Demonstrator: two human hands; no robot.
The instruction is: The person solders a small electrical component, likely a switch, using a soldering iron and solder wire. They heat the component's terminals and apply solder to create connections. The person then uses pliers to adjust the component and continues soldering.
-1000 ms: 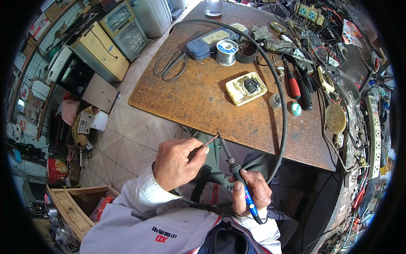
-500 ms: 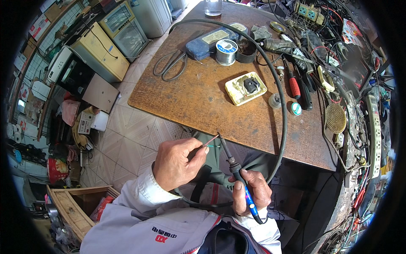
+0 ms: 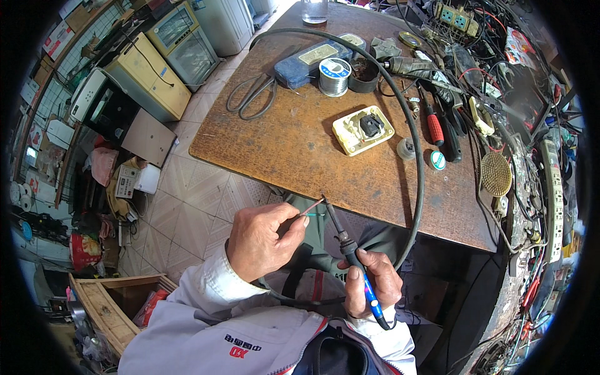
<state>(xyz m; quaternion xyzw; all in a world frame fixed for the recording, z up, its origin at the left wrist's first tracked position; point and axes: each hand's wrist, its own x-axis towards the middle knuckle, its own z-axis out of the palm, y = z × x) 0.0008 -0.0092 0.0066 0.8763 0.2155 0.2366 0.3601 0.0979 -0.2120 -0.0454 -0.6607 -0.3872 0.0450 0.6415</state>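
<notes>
Thumb and fingers of my left hand [image 3: 261, 242] pinch a thin reddish wire [image 3: 314, 207], with a green wire [image 3: 317, 215] just below it. They come from a thick black cable [image 3: 418, 199] that loops over the table and down round my lap. My right hand [image 3: 382, 281] is closed round the blue and black handle of a soldering iron [image 3: 371, 297]. Its dark shaft points up and left, and the tip meets the end of the reddish wire by the table's front edge; whether they touch is too small to tell.
On the wooden table [image 3: 275, 147] lie a cream plastic housing [image 3: 347, 142], a solder spool [image 3: 334, 85], scissors [image 3: 251, 100], a blue case [image 3: 294, 70], a red-handled screwdriver [image 3: 434, 128] and a small round tin [image 3: 438, 160]. Tangled cables and a power strip [image 3: 553, 200] crowd the right.
</notes>
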